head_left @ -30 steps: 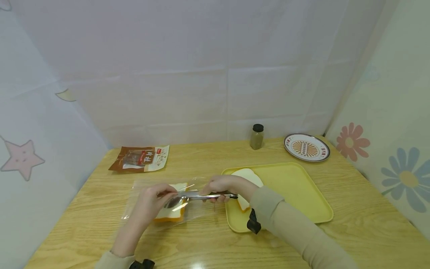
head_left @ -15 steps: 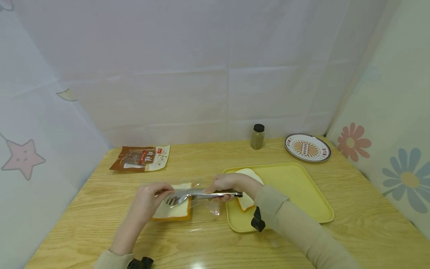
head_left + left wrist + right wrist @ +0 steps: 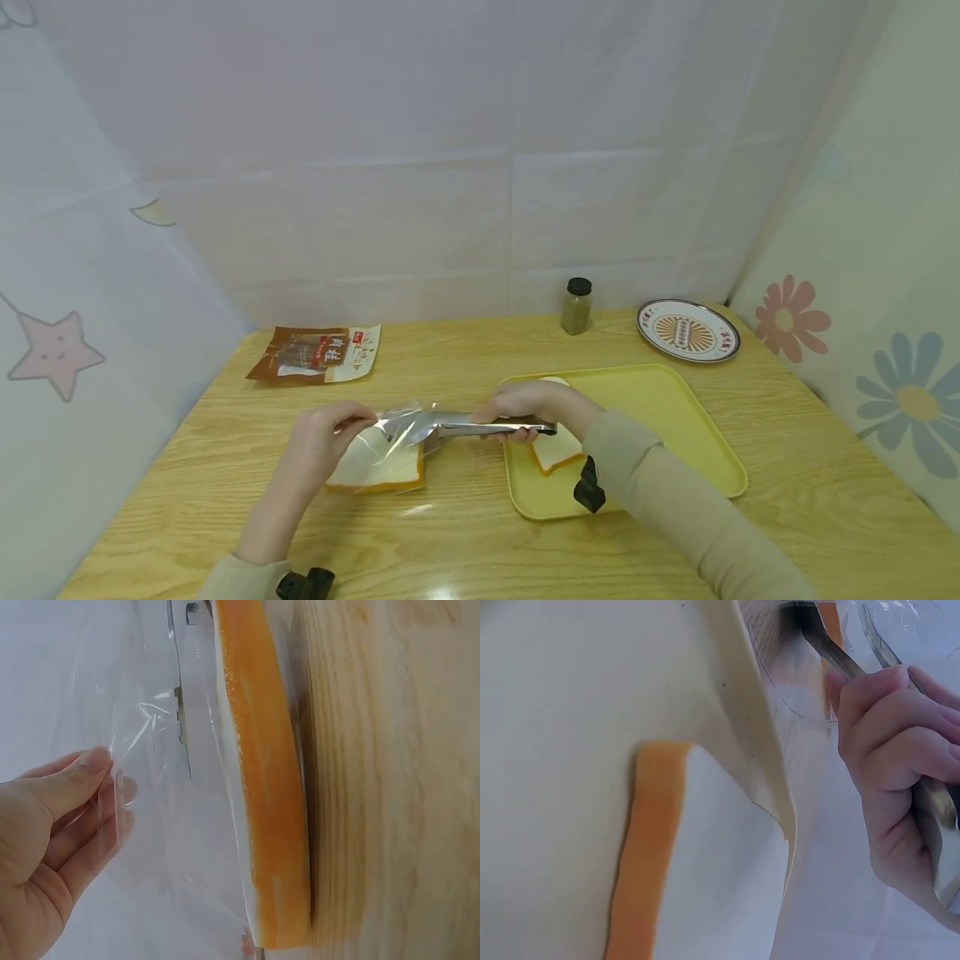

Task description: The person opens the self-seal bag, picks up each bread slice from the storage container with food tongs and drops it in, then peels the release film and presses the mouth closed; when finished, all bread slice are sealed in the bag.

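Left hand [image 3: 321, 437]: pinches the clear bag [image 3: 151, 712].
Bread [image 3: 375, 468]: in the bag on the table [image 3: 465, 533], 4 o'clock from left hand.
Tongs [image 3: 461, 432]: heads at 9 o'clock, under bag plastic.
Right hand [image 3: 517, 404]: grips tongs, 3 o'clock from left hand.
Tray [image 3: 652, 442]: 4 o'clock from right hand; second slice [image 3: 557, 452] at its 9 o'clock side.
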{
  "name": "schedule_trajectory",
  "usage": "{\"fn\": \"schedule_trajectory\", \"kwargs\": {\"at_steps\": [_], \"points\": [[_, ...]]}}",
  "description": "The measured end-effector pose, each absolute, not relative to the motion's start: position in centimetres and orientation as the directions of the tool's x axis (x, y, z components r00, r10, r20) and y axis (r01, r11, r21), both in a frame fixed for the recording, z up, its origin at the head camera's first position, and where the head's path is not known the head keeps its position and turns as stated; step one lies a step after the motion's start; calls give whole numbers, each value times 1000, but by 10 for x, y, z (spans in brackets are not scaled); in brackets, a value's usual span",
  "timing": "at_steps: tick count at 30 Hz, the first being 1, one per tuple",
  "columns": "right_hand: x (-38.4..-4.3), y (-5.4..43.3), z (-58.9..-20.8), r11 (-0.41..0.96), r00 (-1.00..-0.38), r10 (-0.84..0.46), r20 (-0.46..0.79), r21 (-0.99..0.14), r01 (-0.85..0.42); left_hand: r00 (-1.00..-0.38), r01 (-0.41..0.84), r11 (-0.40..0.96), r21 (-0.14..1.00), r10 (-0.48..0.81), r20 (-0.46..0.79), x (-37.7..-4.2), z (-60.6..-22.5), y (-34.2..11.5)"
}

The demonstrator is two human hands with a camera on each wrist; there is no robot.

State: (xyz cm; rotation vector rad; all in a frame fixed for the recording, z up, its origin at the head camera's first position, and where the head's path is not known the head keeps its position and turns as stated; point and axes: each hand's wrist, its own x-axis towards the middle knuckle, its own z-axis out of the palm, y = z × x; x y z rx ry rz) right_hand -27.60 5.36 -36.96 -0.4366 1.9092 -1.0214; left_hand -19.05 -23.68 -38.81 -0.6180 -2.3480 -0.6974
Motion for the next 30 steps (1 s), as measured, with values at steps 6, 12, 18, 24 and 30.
{"fn": "schedule_trajectory", "kwargs": {"at_steps": [6, 12, 18, 24, 30], "points": [[-275, 64, -372, 596, -539, -642, -545, -797, 96, -695, 582, 752, 310, 263, 669, -191, -388, -238], [-273, 80, -369, 585, -556, -635, -536, -804, 108, -695, 568, 763, 309, 244, 676, -192, -387, -237], [-265, 104, -362, 563, -608, -606, -512, -817, 126, -706, 557, 766, 321, 234, 668, -193, -387, -234], [-259, 130, -359, 526, -638, -586, -500, -833, 171, -713, 547, 773, 321, 229, 662, -194, -389, -234], [-246, 156, -361, 462, -653, -591, -473, -863, 206, -701, 558, 770, 310, 237, 672, -194, -389, -235]]}}
